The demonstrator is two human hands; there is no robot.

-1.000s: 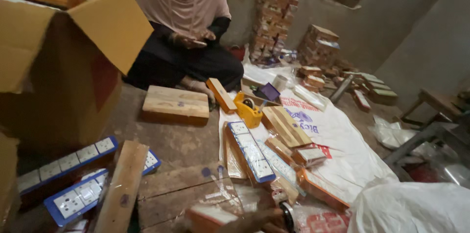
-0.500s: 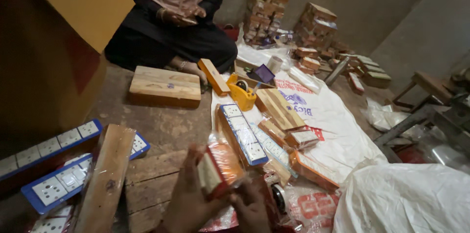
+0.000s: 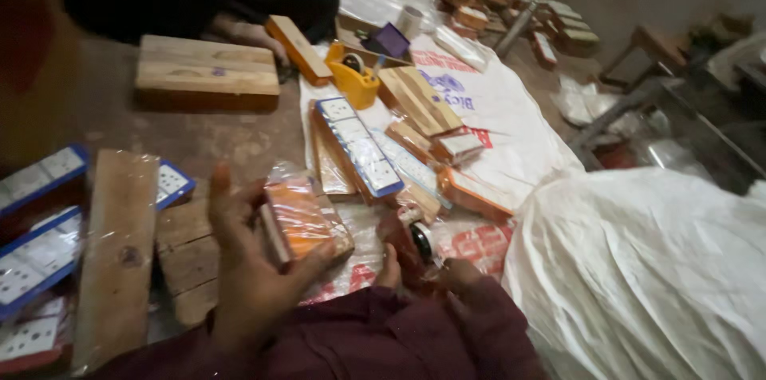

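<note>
Since my left hand (image 3: 251,268) is clamped on the small orange box in clear wrap (image 3: 302,220), just below the long blue-edged box (image 3: 359,144), I judge it light, stiff, slippery; right hand's (image 3: 435,264) grip I cannot tell.

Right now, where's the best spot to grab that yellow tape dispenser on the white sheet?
Take the yellow tape dispenser by its raised top around the tape roll, coming from above. It stands upright, and wooden blocks crowd its sides, so the top seems freest.

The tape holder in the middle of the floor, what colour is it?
Yellow. The tape holder shows best in the head view, on the white sheet.
</note>
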